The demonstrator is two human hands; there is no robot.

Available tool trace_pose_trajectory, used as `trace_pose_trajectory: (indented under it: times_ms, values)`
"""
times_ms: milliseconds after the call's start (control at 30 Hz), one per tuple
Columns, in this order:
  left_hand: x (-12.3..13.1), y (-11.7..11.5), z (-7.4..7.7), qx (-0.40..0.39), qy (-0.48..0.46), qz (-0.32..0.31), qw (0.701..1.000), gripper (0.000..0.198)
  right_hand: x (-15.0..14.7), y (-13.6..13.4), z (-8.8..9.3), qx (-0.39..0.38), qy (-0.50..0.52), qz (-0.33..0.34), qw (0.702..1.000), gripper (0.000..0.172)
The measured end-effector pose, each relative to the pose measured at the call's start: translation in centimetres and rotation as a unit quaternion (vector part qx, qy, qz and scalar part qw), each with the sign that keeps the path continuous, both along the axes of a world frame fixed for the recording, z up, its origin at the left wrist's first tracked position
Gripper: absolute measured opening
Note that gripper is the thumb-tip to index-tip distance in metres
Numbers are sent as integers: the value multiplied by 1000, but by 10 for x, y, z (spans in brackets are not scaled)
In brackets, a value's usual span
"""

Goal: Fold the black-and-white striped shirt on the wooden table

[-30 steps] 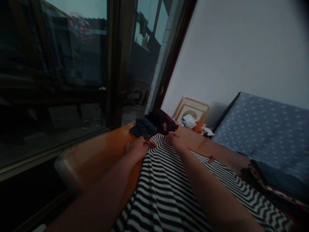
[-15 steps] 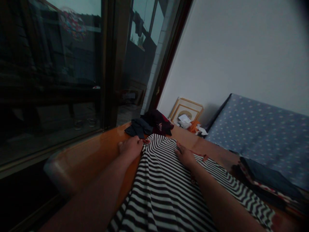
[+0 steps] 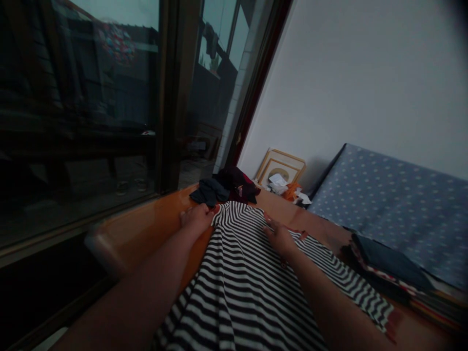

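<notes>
A black-and-white striped shirt with reddish-brown trim lies spread over the wooden surface, running from near me to the far end. At its far left corner, my left hand has its fingers closed on the reddish-brown edge. My right hand rests on the right part of the cloth, fingers stretched towards the trim at the far edge. To the right of that forearm extends a striped sleeve. Part of a round button shows under my right wrist. Both forearms cover portions of the shirt.
Dark crumpled clothes lie just beyond the shirt. A folded clothes stack sits at right, before a blue dotted cloth-covered panel. Picture frames and papers stand by the wall. Glass doors border the wooden surface on the left.
The view has shifted slightly. My left hand and the shirt's far left corner sit a little further left in view; both hands stay at nearly the same places on the cloth.
</notes>
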State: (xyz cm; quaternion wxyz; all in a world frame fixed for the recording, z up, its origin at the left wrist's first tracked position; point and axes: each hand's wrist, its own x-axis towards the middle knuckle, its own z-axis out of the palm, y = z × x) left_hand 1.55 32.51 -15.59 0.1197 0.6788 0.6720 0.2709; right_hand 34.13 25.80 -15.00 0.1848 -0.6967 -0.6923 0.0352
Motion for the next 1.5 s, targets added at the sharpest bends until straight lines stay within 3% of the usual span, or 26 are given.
trace_pose_trajectory:
  times_ms: [133,300,433,533,633,833,1000,1100,1267,1367,1500]
  values:
    - [-2,-3,1,-2,-39,25,999,30,-11,-71,12,38,33,67,997,42]
    - [-3,-12,9,-12,-93,18,995,22,-22,-163,17,-11,87,81,993,40]
    - [-1,-24,22,-36,-115,-5,993,26,-23,-213,15,-26,93,78,992,43]
    - [-6,-46,27,-33,-133,-12,991,23,-17,-239,10,-18,92,67,993,44]
    - [-21,-88,23,-18,-147,-21,989,19,-6,-260,4,-12,101,51,994,46]
    - [-62,-205,-6,7,-138,-43,989,22,15,-298,-10,-12,111,21,994,53]
    - [-59,-268,-8,-30,-74,-54,995,34,15,-318,-12,-9,99,-9,995,55]
    - [-47,-280,3,-16,-15,-32,999,35,11,-327,-10,-5,96,-20,995,54]
    - [-33,-277,15,-35,21,-9,999,16,8,-337,-8,14,107,-24,994,52]
    - [-32,-272,14,-64,-14,-7,998,12,10,-338,-10,23,111,-15,993,49]
    - [-39,-266,8,-46,-146,-9,988,13,14,-337,-16,25,117,-12,993,47]
